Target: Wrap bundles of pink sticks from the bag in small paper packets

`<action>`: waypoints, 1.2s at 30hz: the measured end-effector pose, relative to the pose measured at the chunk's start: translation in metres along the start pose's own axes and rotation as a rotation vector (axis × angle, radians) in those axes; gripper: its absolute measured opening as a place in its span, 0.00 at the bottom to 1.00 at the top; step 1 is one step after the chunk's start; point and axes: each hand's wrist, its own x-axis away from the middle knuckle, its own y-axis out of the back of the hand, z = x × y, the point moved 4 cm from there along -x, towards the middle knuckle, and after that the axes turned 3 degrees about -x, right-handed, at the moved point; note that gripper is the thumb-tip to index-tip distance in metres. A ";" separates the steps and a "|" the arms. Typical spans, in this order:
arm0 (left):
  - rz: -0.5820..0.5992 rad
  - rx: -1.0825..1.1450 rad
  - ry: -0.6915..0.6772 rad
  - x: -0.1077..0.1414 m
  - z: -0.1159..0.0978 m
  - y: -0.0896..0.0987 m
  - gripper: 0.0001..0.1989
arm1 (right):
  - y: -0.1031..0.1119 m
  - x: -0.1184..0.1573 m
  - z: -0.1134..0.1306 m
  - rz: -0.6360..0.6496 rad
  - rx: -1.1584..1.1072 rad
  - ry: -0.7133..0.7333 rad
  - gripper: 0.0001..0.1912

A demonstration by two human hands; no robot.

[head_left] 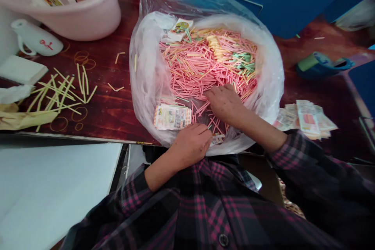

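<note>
A clear plastic bag [146, 62] lies wide open on the dark red table, holding a heap of short pink, yellow and green sticks [193, 66]. My right hand [227, 103] reaches into the near edge of the heap, its fingers bent down and their tips hidden among pink sticks. Nearer my body, my left hand [191, 142] is curled at the bag's front rim, beside a small printed packet [217, 139]; what its fingers hold, if anything, is hidden. Left of it lie printed wrappers [172, 117]. Another printed packet [181, 28] rests at the heap's back left.
A pink basin [84, 19] with packets stands at the back left, near a white jug [41, 41]. Long yellow strips [55, 91] and rubber bands [79, 114] lie at left. Printed wrappers [307, 119] and a blue tape dispenser [322, 66] are at right.
</note>
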 end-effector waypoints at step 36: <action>-0.262 0.732 0.233 0.002 0.015 0.017 0.13 | 0.004 0.010 -0.019 -0.472 -0.739 -0.230 0.25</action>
